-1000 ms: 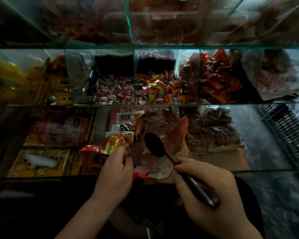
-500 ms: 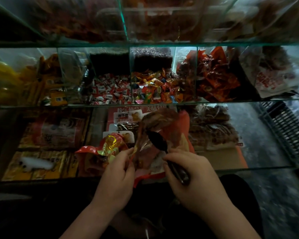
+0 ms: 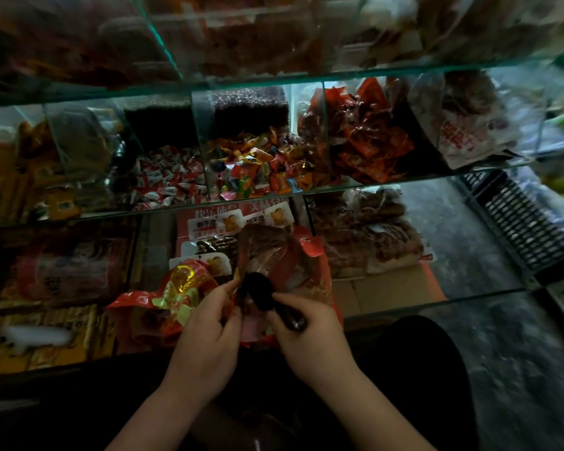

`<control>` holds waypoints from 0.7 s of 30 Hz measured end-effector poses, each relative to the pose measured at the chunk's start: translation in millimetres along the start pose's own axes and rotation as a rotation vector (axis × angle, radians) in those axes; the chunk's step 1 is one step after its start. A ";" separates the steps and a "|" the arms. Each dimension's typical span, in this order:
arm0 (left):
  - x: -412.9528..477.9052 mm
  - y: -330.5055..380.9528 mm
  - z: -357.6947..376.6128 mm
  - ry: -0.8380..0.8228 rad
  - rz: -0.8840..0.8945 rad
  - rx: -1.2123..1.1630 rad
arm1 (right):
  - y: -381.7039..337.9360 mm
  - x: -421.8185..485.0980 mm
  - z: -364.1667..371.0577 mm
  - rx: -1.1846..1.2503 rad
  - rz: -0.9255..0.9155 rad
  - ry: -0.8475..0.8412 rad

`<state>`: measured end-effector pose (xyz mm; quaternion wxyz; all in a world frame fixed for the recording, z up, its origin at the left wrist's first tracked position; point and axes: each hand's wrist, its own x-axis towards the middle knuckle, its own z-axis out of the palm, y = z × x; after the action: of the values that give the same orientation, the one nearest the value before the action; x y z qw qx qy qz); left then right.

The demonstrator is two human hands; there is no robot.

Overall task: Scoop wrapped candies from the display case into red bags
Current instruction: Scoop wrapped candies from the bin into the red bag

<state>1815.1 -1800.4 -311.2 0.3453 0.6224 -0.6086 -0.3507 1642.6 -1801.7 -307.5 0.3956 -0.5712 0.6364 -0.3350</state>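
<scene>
Your right hand point(image 3: 310, 333) has closed in on the left hand point(image 3: 209, 327) and slid up the spoon point(image 3: 258, 289), so its dark bowl now sits at the mouth of the bag point(image 3: 310, 247), between your thumbs. In the head view, your left fingers pinch the bag's near edge and your right fingers wrap the spoon's handle. The hands are just beside each other, and I cannot tell if they touch. The bowl looks empty, though it is too dark to be sure. A second bag point(image 3: 176, 288), red with gold print, lies crumpled to the left, near the front edge of the case point(image 3: 388, 183). The candies point(image 3: 258, 167) sit in the centre compartments of the middle shelf, well apart from the spoon. I judge you are working the bag open, not filling it yet. Next, keep the mouth held wide with your left hand and carry the spoon up over the shelf's front edge into the candies.
</scene>
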 end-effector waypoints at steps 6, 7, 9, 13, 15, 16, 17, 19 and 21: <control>-2.9 -14.4 9.3 -0.023 -0.065 -0.017 | 12.6 8.4 3.3 -0.032 0.146 -0.088; -2.2 -15.8 9.9 -0.018 -0.068 -0.004 | 12.0 11.9 3.9 -0.026 0.168 -0.091; -0.1 -19.1 10.7 0.002 -0.080 0.012 | 11.1 19.8 6.5 -0.007 0.199 -0.075; 3.4 -23.0 11.3 0.010 -0.113 0.001 | 13.5 29.3 12.9 0.146 0.288 0.048; 3.7 -21.6 12.0 0.009 -0.105 -0.014 | 16.6 29.3 15.9 0.194 0.304 0.106; 3.7 -20.6 12.2 0.007 -0.100 -0.023 | 18.4 28.4 17.4 0.219 0.299 0.129; 3.9 -19.7 12.1 0.004 -0.098 -0.029 | 19.9 27.4 18.6 0.253 0.296 0.150; 4.8 -19.1 11.8 0.001 -0.103 -0.036 | 22.1 25.4 20.7 0.321 0.299 0.177; 5.5 -20.0 11.5 0.000 -0.103 -0.039 | 22.9 24.6 23.0 0.353 0.307 0.206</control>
<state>1815.7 -1805.6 -334.3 0.3389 0.6460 -0.5687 -0.3801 1651.5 -1822.7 -341.2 0.4685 -0.3530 0.6842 -0.4333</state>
